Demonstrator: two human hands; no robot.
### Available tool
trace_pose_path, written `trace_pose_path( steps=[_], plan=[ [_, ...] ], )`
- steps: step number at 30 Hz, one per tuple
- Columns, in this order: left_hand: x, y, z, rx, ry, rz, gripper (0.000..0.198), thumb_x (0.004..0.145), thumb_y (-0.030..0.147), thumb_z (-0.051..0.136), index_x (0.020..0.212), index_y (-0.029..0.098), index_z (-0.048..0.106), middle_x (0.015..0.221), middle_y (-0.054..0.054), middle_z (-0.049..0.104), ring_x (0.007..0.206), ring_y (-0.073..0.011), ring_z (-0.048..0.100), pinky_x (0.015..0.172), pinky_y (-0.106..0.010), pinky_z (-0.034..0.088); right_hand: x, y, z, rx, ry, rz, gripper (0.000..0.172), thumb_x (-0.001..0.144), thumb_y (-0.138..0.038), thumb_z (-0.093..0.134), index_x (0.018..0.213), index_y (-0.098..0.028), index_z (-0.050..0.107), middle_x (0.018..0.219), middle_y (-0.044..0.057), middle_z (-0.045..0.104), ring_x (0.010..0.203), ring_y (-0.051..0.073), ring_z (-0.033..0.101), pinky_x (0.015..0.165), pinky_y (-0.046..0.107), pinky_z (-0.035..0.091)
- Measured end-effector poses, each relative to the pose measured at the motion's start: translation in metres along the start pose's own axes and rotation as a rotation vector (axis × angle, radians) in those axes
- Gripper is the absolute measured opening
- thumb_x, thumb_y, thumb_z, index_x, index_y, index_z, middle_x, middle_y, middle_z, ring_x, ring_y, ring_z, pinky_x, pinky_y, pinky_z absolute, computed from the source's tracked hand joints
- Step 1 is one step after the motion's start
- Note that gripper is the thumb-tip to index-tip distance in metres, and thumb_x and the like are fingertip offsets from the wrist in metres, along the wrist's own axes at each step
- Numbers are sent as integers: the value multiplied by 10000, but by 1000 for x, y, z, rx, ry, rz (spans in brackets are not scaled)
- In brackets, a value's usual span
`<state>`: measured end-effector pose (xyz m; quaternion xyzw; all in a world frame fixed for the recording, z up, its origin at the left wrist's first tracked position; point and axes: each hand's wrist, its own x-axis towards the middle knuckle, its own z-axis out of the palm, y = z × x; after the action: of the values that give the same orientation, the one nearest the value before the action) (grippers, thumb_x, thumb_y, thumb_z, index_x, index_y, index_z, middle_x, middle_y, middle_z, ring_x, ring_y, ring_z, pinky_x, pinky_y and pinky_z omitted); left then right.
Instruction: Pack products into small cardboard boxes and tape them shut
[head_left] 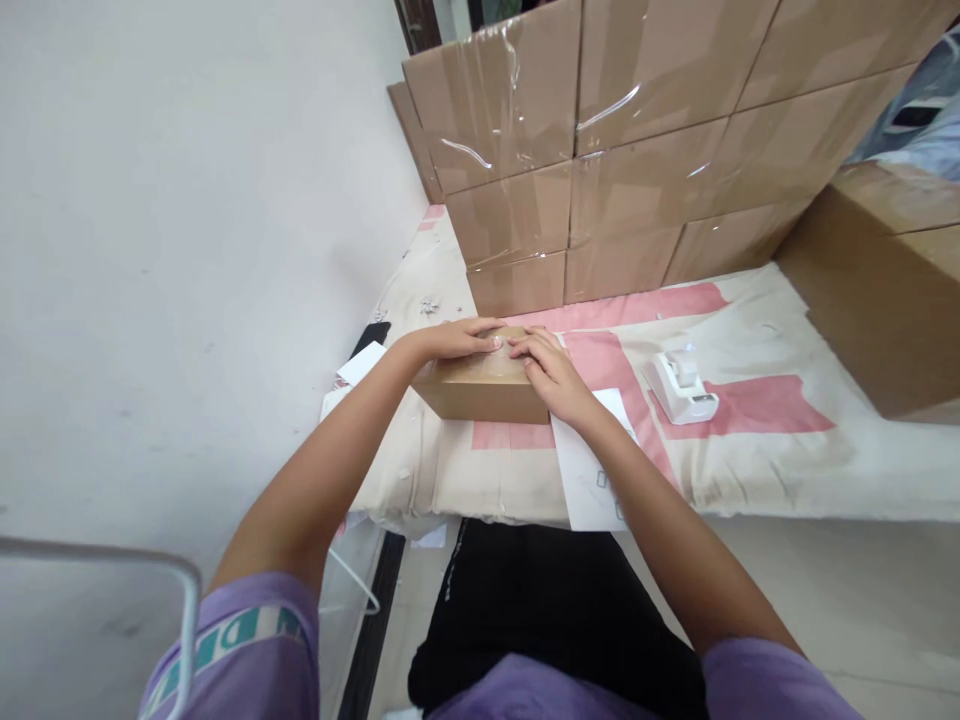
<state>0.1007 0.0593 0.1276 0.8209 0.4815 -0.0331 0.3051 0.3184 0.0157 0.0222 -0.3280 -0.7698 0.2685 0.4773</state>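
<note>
A closed brown cardboard box (487,398) sits in front of me on a cloth-covered table, with shiny clear tape across its top. My left hand (466,338) rests on the box's top, its fingers stretched toward the far side and its thumb pointing right. On the right part of the same top lies my right hand (551,368), fingers extended and slightly bent. The two hands are close together but apart. Under my right forearm is a white printed sheet (589,480). To the right stands a white tape dispenser (681,388) with a roll in it.
A wall of taped cardboard boxes (630,190) rises behind the table (772,470). More large boxes (885,310) stand at the right. White paper (361,363) and a dark flat object (370,338) lie by the left wall. Small scraps (429,306) dot the cloth.
</note>
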Motion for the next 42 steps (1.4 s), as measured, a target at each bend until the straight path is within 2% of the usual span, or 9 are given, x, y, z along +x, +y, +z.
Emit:
trace_pose_path(
  steps=[4,9,18,21,25,28,33,37,42],
  plan=[
    [0,-4,3,14,45,-33,770,883,689,463,1536,286,399,1645,-74,363,1464,-286,361,1212,-421,236,0,0,1,-2,12,1,294,902,-152,446,1067,-276,655,1337,38,665,1430,296,411,1176,599,307],
    [0,-6,-3,35,1,-14,880,775,681,619,1531,285,401,1616,-86,406,1410,-297,441,1133,-363,361,0,0,2,9,15,-5,320,878,-128,449,1072,-280,652,1319,48,659,1424,280,421,1178,572,327],
    [2,2,13,44,194,-124,540,931,518,410,1430,342,524,1498,-54,554,1366,-326,488,1146,-529,327,1,1,3,6,32,-7,306,876,-131,446,1056,-268,651,1293,58,668,1392,288,447,1168,566,330],
    [-1,0,7,121,99,-115,746,856,650,505,1523,331,403,1607,-93,417,1444,-345,392,1182,-539,276,1,1,4,10,37,-11,303,871,-136,449,1054,-265,653,1283,52,678,1388,291,450,1169,565,330],
    [-4,-3,-4,178,-39,-121,1124,616,704,732,1581,343,285,1627,-132,368,1412,-376,429,1127,-481,381,-1,2,4,33,41,-9,298,876,-145,442,1053,-256,655,1272,54,686,1411,285,432,1179,547,327],
    [-7,0,-2,150,-1,-117,1029,670,732,672,1557,335,333,1602,-116,413,1405,-368,442,1145,-482,364,0,3,6,52,44,7,308,878,-145,434,1062,-252,657,1274,61,677,1440,277,408,1187,539,324],
    [-9,5,18,88,184,-133,728,880,710,446,1507,339,432,1614,-42,422,1465,-333,372,1228,-532,194,-3,-11,-3,69,19,74,284,914,-209,465,1120,-249,656,1353,76,633,1470,280,386,1201,539,307],
    [-2,-1,31,95,330,-139,537,961,584,385,1434,372,529,1566,16,499,1429,-319,425,1210,-545,203,-42,-29,-36,-18,119,204,271,934,-301,527,1176,-259,642,1321,76,651,1329,282,535,1142,515,389],
    [0,-4,36,234,580,-19,394,1017,381,335,1217,324,670,1331,-23,688,1212,-285,590,1071,-529,342,-134,-19,-74,-279,229,487,304,895,-376,600,1160,-236,648,1221,104,692,1179,321,609,1029,538,463]
  ],
)
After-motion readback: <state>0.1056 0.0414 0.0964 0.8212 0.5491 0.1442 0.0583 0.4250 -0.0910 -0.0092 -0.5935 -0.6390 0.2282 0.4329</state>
